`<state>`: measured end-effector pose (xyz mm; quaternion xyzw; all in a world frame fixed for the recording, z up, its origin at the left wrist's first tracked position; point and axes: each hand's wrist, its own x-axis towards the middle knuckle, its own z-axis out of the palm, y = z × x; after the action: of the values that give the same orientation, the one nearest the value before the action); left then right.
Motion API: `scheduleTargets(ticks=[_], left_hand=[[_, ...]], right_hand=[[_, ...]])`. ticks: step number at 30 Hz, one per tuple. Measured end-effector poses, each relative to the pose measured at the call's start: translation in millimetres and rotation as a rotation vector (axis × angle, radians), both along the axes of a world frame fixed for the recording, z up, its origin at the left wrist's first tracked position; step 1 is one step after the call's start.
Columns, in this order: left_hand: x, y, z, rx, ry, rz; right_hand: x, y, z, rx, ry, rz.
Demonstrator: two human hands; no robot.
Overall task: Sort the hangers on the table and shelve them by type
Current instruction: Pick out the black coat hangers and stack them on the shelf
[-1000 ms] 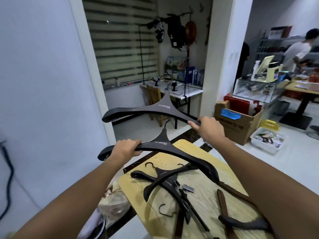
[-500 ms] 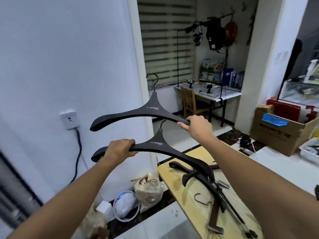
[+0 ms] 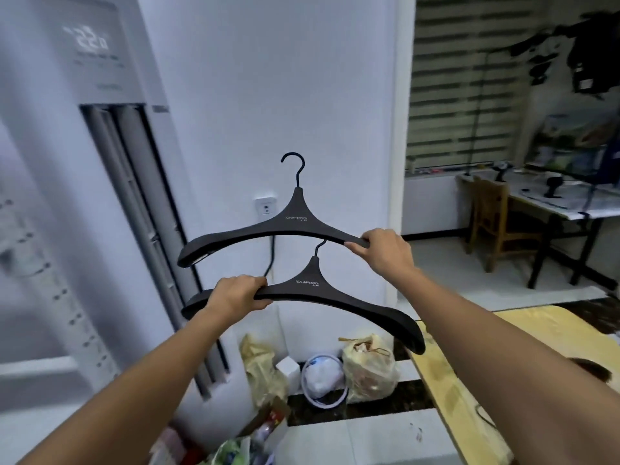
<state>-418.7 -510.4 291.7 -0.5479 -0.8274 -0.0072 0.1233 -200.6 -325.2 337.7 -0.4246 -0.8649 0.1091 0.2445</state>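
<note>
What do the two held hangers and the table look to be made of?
Upper hanger and lower hanger: dark matte bodies, smooth with thick rounded shoulders and printed white lettering, likely painted wood or moulded plastic; the look cannot settle which. Their thin dark hooks look like metal wire. Table: pale yellowish top with visible grain, probably wood or wood-look laminate.

View swung left; desk (image 3: 446, 333) slid from frame centre to lower right edge, hanger pile gone from sight; standing air conditioner (image 3: 100, 203) now fills left of frame; wall socket (image 3: 266, 207) moved to centre, behind upper hanger (image 3: 298, 223); bags on floor (image 3: 367, 370) now lower centre.
</note>
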Motion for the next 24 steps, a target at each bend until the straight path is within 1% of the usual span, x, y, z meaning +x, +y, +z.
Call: scheduleTargets(ticks=[2, 7, 12, 15, 20, 24], left_hand=[[-9, -22, 3, -0.011, -0.001, 0.058], [-31, -81, 12, -0.097, 0.068, 0.241], [-42, -135, 14, -0.079, -0.014, 0.428], [-39, -162, 10, -0.076, -0.028, 0.529], [-34, -192, -1, -0.084, -0.058, 0.656], [-22, -212, -10, -0.071, -0.060, 0.718]], right_hand=[[-22, -9, 2, 0.003, 0.007, 0.065], [-77, -38, 0, -0.014, 0.018, 0.234], [-121, -65, -2, -0.004, 0.011, 0.418], [-139, -82, -8, -0.010, 0.000, 0.529], [-160, -106, -17, 0.015, -0.023, 0.688], [-173, -124, -24, 0.014, -0.054, 0.765]])
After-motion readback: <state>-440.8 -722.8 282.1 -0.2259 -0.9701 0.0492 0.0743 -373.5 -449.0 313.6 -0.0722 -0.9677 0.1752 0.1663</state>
